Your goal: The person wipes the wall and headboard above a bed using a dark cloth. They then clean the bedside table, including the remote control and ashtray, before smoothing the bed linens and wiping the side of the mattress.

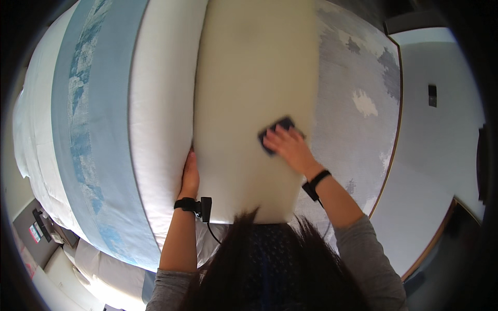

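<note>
A long cream bench [249, 85] with a smooth top runs away from me along the foot of a bed. On its top, toward the right side, my right hand [288, 145] holds a dark folded cloth or pad [278, 130] flat under the fingers. Both are slightly blurred. My left hand [190, 173] lies against the bench's left edge, where it meets the white bedding [167, 97]. Its fingers are mostly hidden in that gap. Each wrist wears a black strap with a small box and cable.
A blue patterned bed runner [105, 116] crosses the bed at left. Grey patterned carpet [350, 116] borders the bench at right, ending at a pale wall [432, 136]. Lower right is a dark framed panel [443, 241]. A second bed [101, 264] stands lower left. Dark hair hangs before me.
</note>
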Demonstrator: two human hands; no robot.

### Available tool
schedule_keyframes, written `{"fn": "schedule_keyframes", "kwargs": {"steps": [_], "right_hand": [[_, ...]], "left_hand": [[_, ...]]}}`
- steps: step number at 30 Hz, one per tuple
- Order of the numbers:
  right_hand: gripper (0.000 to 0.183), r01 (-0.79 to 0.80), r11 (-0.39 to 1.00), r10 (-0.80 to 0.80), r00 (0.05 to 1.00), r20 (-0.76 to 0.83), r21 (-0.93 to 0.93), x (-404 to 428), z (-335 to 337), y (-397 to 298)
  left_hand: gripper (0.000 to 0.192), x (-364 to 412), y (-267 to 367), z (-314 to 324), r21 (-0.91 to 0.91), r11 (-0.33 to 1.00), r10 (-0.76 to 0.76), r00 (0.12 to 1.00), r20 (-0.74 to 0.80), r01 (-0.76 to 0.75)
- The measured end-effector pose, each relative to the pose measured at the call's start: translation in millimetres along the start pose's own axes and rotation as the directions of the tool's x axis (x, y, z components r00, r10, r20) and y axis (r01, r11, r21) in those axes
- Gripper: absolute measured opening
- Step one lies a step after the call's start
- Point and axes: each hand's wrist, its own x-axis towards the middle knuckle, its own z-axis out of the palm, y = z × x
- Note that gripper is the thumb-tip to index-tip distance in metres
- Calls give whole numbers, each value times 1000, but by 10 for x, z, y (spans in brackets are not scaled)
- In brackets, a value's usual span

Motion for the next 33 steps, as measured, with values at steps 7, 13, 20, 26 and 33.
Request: {"fn": "schedule_keyframes", "kwargs": {"steps": [7,13,20,26,33], "right_hand": [[52,-273,917,348,904,-247,292,1884,-51,-81],[41,0,919,35,996,-82,394,1296,267,-1602],[48,592,741,-630,776,27,317,608,281,-1144],[29,217,969,-198,968,-152,121,1965,-411,601],[54,-355,888,445,824,-351,292,2386,-218,1057]], "left_hand": [[92,67,364,-37,-89,934,-311,909,279,347],[87,121,108,-150,-203,858,-446,880,161,472],[89,132,138,-136,-226,862,-377,871,314,454],[93,147,87,-139,-174,881,-369,869,330,440],[94,147,181,-132,-156,886,-373,869,324,438]]}}
